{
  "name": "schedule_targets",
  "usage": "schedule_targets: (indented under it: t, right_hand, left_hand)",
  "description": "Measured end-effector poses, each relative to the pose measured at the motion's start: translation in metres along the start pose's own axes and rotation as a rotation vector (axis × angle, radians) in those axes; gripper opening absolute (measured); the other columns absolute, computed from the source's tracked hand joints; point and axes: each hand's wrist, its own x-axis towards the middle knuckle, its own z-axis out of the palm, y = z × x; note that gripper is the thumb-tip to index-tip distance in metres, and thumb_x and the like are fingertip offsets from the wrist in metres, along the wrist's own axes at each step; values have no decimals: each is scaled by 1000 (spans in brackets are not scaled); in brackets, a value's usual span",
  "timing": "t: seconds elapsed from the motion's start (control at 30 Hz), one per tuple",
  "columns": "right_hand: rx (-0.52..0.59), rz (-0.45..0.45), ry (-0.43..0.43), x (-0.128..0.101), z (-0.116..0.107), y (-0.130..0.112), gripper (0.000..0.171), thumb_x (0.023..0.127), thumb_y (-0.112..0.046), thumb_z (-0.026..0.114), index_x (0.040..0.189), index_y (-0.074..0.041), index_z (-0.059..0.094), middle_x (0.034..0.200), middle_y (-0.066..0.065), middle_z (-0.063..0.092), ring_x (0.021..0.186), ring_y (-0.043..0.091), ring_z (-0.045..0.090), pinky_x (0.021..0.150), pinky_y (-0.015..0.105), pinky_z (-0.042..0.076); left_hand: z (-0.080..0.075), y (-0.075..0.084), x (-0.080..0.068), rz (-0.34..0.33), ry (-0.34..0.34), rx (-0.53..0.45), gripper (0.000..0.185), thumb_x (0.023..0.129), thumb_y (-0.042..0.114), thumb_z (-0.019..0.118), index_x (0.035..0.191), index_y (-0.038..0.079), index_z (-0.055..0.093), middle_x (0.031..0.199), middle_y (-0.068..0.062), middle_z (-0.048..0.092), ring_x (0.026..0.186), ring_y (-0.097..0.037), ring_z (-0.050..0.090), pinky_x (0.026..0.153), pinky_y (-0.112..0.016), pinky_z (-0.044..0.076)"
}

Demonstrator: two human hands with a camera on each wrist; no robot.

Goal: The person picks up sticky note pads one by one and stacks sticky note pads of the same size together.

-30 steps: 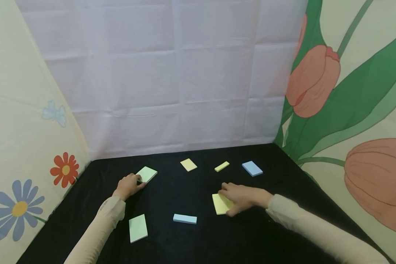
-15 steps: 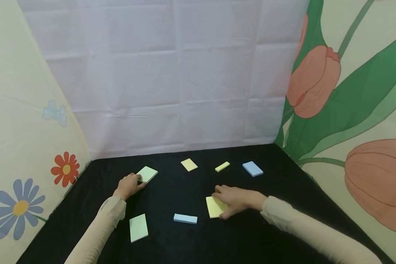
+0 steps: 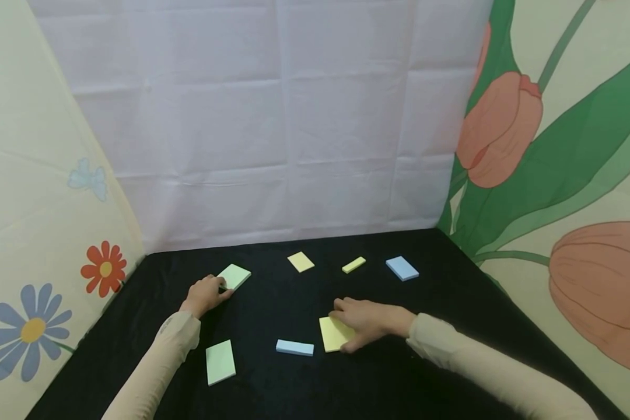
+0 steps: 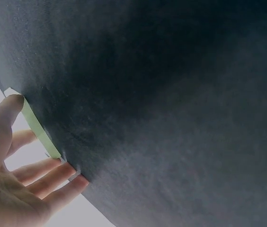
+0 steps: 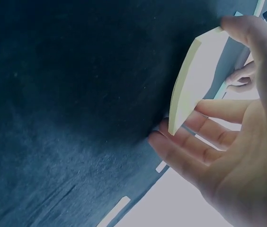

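My left hand [image 3: 215, 290] is at the near edge of a light green sticky-note pad [image 3: 234, 276] on the black cloth [image 3: 273, 303]. In the left wrist view, the left hand [image 4: 41, 142] has its thumb on one end of the green pad [image 4: 36, 124] and its fingers [image 4: 53, 171] at the other. My right hand [image 3: 342, 325] lies over a yellow pad [image 3: 329, 337] near the middle. In the right wrist view, the right hand [image 5: 197, 78] holds the yellow pad [image 5: 183, 99] between thumb and fingers.
Other pads lie loose on the cloth: a narrow blue one [image 3: 294, 347], a green one [image 3: 220, 361], a yellow one [image 3: 300, 262], a small yellow one [image 3: 353, 265] and a blue one [image 3: 401, 268]. Fabric walls with flower prints [image 3: 504, 128] close in three sides.
My right hand has slid the yellow pad leftward, closer to the narrow blue pad. My left hand and the green pad have stayed put.
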Motion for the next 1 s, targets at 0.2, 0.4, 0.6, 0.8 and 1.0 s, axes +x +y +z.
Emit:
schedule_targets:
  t: [0.2,0.4,0.6,0.8,1.0]
  right_hand:
    - [-28,2,12,4,5,0,72,83,-59,70,133,-9,57,112,-4,49,90,7,45,75,24,45]
    - [-46,6,12,5,7,0,74,84,-60,68,135,-8,57,114,-3,49,92,8,44,77,25,44]
    - [-35,19,-13,4,4,-2,75,85,-61,67,138,-8,55,117,-2,49,93,8,44,78,25,43]
    - [-30,25,-24,5,5,-1,76,85,-62,67,138,-10,55,119,-3,48,94,8,43,79,25,42]
    - [-49,12,-16,6,7,1,76,85,-64,65,138,-11,55,118,-4,47,94,8,43,78,25,42]
  left_hand:
    - [1,2,-1,-7,20,16,36,91,30,72,107,-3,70,98,-21,65,85,-35,64,75,-51,51]
    - [1,2,-2,-14,18,21,36,91,29,72,106,-3,70,97,-21,65,83,-34,63,73,-51,51]
    - [0,1,-3,-14,10,17,36,91,29,72,106,-3,70,97,-21,65,84,-35,63,73,-51,51]
    - [0,2,-3,-13,6,16,35,91,29,72,106,-3,70,96,-20,65,85,-34,63,74,-52,51]
    - [0,2,-2,-16,7,19,35,91,30,72,106,-2,71,97,-19,66,86,-34,63,74,-52,51]
